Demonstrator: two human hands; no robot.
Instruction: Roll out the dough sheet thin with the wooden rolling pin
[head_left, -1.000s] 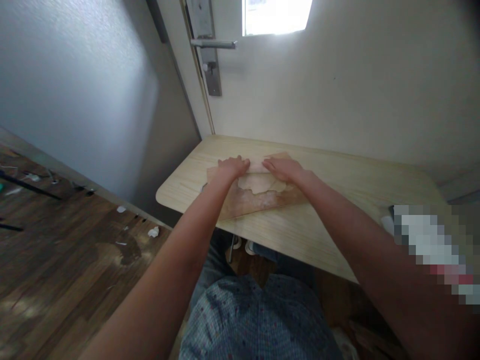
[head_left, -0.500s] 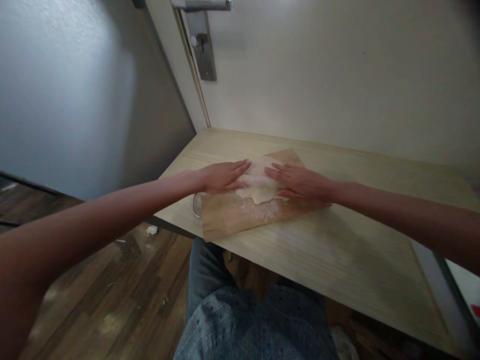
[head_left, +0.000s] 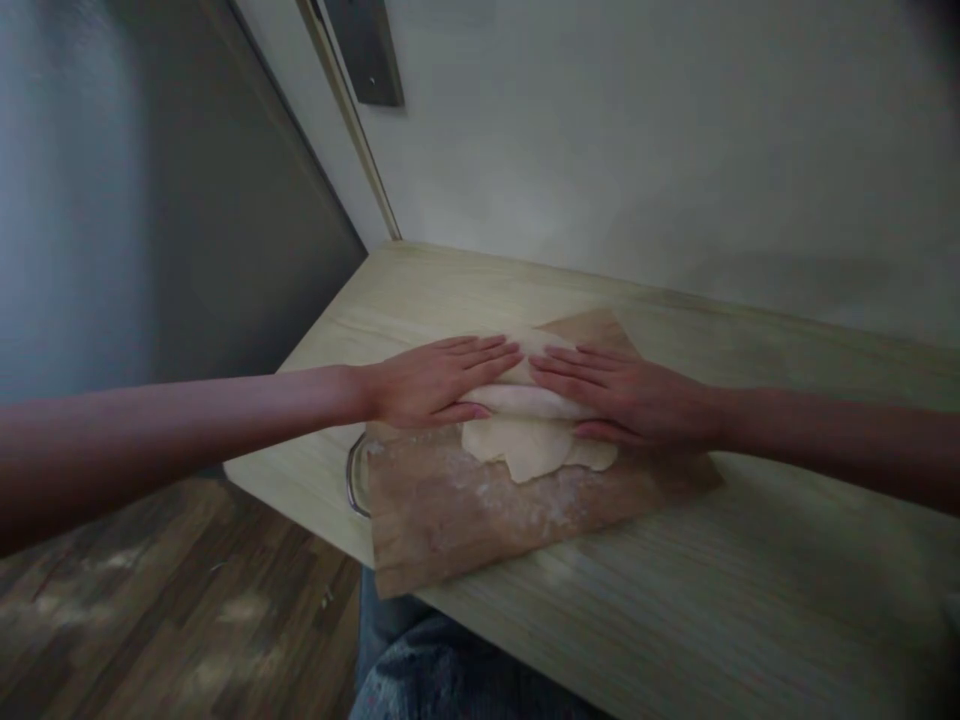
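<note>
A pale sheet of dough [head_left: 525, 447] lies on a flat brown board [head_left: 442, 545] dusted with white flour. Across the dough runs a thick, rounded white roll [head_left: 534, 401]; its far side is partly covered by my fingers. My left hand [head_left: 446, 382] rests on the left end of the roll, fingers stretched out and thumb low. Over the right end lies my right hand [head_left: 611, 393], palm down, its fingers straight and pointing left. The fingertips of both hands nearly meet above the middle. Neither hand is wrapped round anything.
A curved metal handle [head_left: 355, 478] sticks out at the board's left edge. Beneath is a light wooden table [head_left: 675, 590], with a white door [head_left: 637, 150] behind it. A grey panel [head_left: 217, 200] stands at the left, above a wood floor [head_left: 247, 590] with pale specks.
The view has come closer and tipped down, so the door handle is out of sight. Both hands stay flat on the dough roll, and more of the sheet's near part shows.
</note>
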